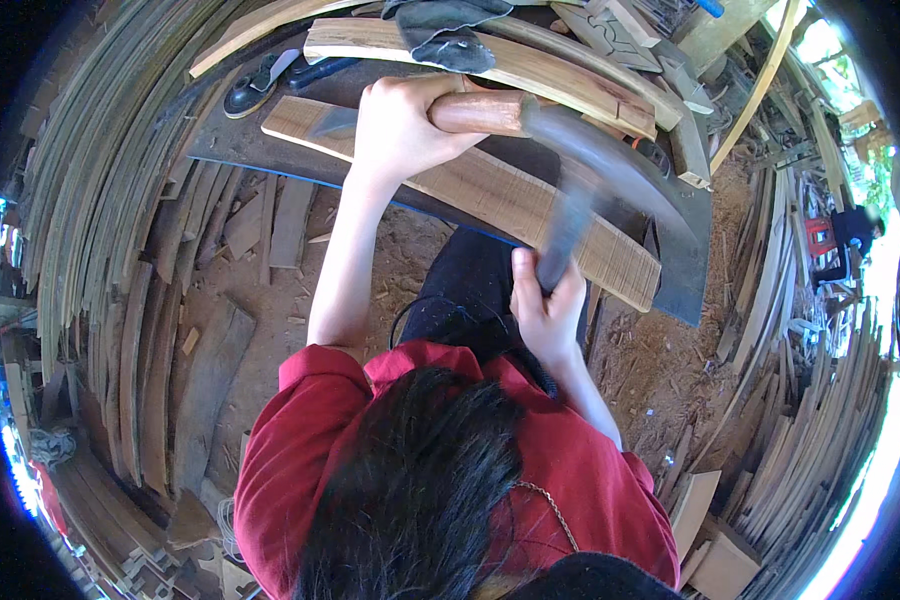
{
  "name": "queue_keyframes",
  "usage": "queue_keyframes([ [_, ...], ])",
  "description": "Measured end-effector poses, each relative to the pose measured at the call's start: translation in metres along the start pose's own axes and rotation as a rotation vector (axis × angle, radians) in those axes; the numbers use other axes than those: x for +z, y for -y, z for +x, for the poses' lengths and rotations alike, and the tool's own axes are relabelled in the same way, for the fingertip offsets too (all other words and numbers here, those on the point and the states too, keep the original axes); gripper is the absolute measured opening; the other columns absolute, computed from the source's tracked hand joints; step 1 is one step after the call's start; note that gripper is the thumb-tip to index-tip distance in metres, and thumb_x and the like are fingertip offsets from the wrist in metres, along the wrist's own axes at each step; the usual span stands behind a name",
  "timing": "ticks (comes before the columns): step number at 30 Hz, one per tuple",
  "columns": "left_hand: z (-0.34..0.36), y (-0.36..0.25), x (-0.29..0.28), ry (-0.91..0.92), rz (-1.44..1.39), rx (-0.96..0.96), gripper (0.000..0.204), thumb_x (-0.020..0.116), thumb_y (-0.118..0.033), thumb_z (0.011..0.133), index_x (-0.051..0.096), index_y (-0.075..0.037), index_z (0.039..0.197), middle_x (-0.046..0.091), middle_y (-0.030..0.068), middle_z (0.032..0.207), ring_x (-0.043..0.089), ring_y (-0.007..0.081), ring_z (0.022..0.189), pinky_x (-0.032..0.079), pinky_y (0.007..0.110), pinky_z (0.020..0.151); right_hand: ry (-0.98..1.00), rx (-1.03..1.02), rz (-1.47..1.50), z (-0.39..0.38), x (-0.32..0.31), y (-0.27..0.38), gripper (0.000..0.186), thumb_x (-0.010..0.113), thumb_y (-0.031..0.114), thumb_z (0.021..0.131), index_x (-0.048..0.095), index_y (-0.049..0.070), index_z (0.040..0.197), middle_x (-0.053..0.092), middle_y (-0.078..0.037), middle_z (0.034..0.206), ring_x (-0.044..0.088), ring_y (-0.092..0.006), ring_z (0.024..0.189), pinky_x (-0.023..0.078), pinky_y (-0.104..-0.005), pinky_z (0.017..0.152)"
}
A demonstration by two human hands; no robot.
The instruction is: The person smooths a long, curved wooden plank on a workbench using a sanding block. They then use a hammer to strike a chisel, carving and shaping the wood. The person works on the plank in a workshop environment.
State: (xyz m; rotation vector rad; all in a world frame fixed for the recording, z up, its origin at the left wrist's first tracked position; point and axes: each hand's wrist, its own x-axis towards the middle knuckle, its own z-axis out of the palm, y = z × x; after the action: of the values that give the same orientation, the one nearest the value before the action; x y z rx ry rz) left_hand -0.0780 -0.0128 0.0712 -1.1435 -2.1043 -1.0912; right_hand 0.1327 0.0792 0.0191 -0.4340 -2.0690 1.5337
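My left hand (402, 125) is closed around the wooden handle (482, 113) of a large curved knife. Its long dark blade (625, 160) reaches to the right and bends toward me, partly smeared by motion. In my right hand (550, 305) is a blue-grey bar (570, 235), held upright with its far end at the blade's near edge. Blur hides whether that bar is a file or a sharpening stone, and whether it touches the blade. Beneath both hands a wooden plank (490, 198) lies slantwise on a dark bench top (220, 142).
Thick curved timber pieces (560, 75) lie along the bench's far side, with a dark cloth (450, 45) over them. A dark tool with a pale blade (255, 85) rests at the far left. Stacked wood strips (100, 200) rise on the left; more boards (770, 450) lie right.
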Motion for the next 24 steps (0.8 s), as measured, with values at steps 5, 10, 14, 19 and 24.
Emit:
queue_keyframes([
  [5,-0.001,0.024,-0.005,-0.007,0.087,0.017,0.029,0.079,-0.034,0.059,0.069,-0.011,0.075,0.064,0.0075,0.062,0.064,0.0234,0.057,0.051,0.032,0.057,-0.087,-0.01,0.087,0.009,-0.018,0.005,0.019,0.059,0.014,0.091,0.048,0.005,0.077,0.047,0.001,0.054,0.044,-0.0069,0.044,0.033,-0.0233,0.042],
  [10,0.0,0.023,-0.006,0.007,0.043,0.019,0.027,0.08,-0.025,0.058,0.065,-0.006,0.07,0.06,0.0093,0.059,0.06,0.0236,0.052,0.047,0.031,0.053,-0.223,-0.097,0.572,0.016,0.006,0.012,0.019,0.053,0.01,0.093,0.042,0.006,0.079,0.046,0.002,0.05,0.043,-0.0049,0.038,0.032,-0.0227,0.036],
  [14,-0.003,0.033,-0.007,-0.002,0.082,0.004,0.028,0.08,-0.026,0.058,0.065,-0.007,0.071,0.06,0.0093,0.059,0.061,0.0241,0.053,0.048,0.031,0.054,0.093,-0.02,-0.069,0.019,0.004,0.003,0.018,0.061,0.016,0.09,0.052,0.003,0.081,0.051,-0.002,0.056,0.049,-0.0086,0.048,0.038,-0.0243,0.046],
  [19,-0.004,0.045,-0.017,0.037,0.127,-0.042,0.027,0.08,-0.026,0.059,0.067,-0.008,0.074,0.063,0.0093,0.062,0.063,0.0249,0.058,0.049,0.032,0.057,-0.009,0.098,0.213,0.019,0.001,0.006,0.019,0.06,0.015,0.091,0.049,0.003,0.08,0.05,0.001,0.057,0.047,-0.0062,0.047,0.037,-0.0234,0.045],
  [24,-0.001,0.045,-0.015,0.053,0.148,-0.042,0.027,0.08,-0.027,0.059,0.068,-0.008,0.074,0.062,0.0092,0.061,0.063,0.0232,0.055,0.049,0.031,0.056,0.048,0.047,0.104,0.026,0.016,0.006,0.019,0.061,0.017,0.09,0.05,0.002,0.084,0.046,0.001,0.054,0.045,-0.0091,0.045,0.035,-0.0276,0.043],
])
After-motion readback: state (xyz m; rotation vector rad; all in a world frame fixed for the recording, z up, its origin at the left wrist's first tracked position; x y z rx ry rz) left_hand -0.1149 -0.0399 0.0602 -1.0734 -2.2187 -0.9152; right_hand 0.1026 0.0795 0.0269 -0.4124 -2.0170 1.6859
